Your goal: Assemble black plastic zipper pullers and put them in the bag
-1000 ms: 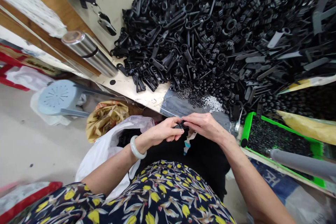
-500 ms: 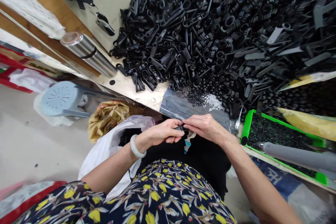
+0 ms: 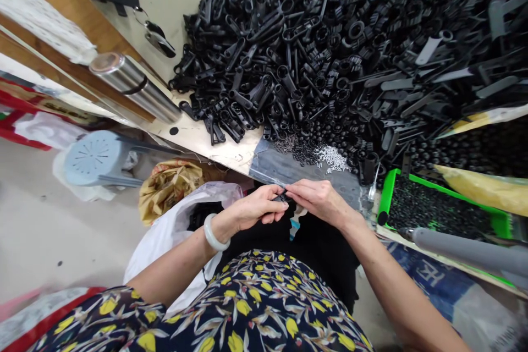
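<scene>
My left hand (image 3: 260, 206), with a pale bangle on its wrist, pinches a small black plastic part (image 3: 282, 197) above my lap. The fingertips of my right hand (image 3: 315, 198) are pressed together at the far end of that same part; whether a smaller piece sits between them is hidden. Just beyond my hands, on a dark mat (image 3: 284, 168), lie small silver pins (image 3: 332, 159) and little black pieces (image 3: 304, 151). Behind them rises a large heap of black plastic parts (image 3: 284, 55).
A green-edged tray (image 3: 388, 192) of tiny black pieces stands at the right, with a grey cylindrical tool (image 3: 457, 247) across it. To the left are a steel flask (image 3: 136, 88), a light blue stool (image 3: 93, 157), a brown bag (image 3: 169, 187) and a white bag (image 3: 152, 242).
My hands stay together on the black part, which looks slightly tilted compared with before. The view has shifted a little.
</scene>
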Tool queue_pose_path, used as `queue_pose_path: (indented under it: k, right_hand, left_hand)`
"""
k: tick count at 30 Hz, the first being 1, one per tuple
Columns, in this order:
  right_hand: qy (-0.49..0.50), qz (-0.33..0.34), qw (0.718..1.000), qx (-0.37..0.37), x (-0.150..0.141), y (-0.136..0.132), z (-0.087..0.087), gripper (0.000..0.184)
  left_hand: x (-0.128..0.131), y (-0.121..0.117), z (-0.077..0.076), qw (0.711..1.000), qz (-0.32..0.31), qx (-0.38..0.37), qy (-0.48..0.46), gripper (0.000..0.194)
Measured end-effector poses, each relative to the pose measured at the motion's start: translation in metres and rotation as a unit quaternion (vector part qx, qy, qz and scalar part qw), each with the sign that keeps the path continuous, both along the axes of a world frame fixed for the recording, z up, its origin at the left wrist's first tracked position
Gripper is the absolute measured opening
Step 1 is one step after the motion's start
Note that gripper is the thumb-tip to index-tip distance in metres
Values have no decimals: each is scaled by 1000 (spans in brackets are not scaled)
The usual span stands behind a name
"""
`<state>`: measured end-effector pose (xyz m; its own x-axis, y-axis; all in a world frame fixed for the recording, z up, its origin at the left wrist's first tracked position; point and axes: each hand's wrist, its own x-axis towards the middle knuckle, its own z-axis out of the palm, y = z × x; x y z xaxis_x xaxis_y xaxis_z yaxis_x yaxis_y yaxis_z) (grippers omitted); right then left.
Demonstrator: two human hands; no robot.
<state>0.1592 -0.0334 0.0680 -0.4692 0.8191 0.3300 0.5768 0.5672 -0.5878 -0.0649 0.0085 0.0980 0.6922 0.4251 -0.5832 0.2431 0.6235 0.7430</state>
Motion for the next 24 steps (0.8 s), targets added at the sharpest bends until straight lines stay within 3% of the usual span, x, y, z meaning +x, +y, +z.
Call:
queue_pose_path:
  k: [17, 24]
  right_hand:
    - [37, -6, 998, 49, -4, -6, -4, 24]
    - [42, -71, 996, 43, 1, -15, -1, 30]
  left_hand:
    - [-7, 2, -6, 999, -30, 11, -38, 34]
    - [-7, 3, -10, 999, -22, 21, -32, 45]
